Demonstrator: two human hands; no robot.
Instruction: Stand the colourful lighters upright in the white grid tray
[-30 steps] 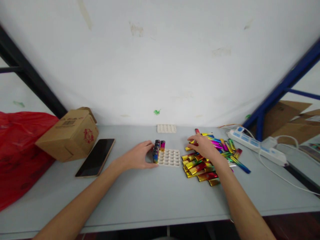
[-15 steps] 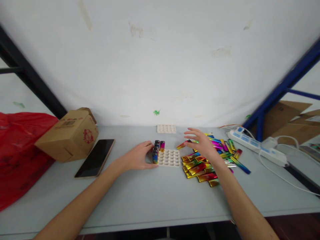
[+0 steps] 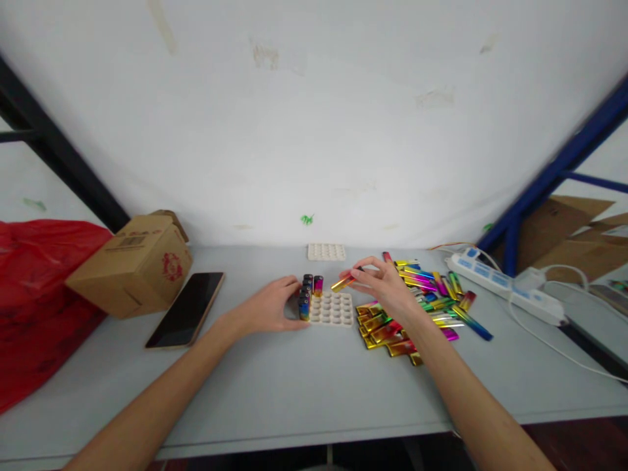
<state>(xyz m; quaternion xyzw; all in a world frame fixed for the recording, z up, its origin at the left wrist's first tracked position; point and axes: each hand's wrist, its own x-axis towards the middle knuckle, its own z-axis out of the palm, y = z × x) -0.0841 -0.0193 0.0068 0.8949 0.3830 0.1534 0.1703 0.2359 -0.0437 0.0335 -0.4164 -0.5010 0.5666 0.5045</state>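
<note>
Head view: right hand pinches one shiny lighter over the tray on the desk; left hand clasps the tray's edge. Looks light, stiff, slick, so grip mid-body.

2 arms of 1 person, seen from a camera on that person's own head. The left hand and right hand are bare, and so are both wrists. The left forearm and right forearm are bare too, slim and smooth, uncovered all the way to the picture's bottom edge. Fingernails are too small to make out.
</note>
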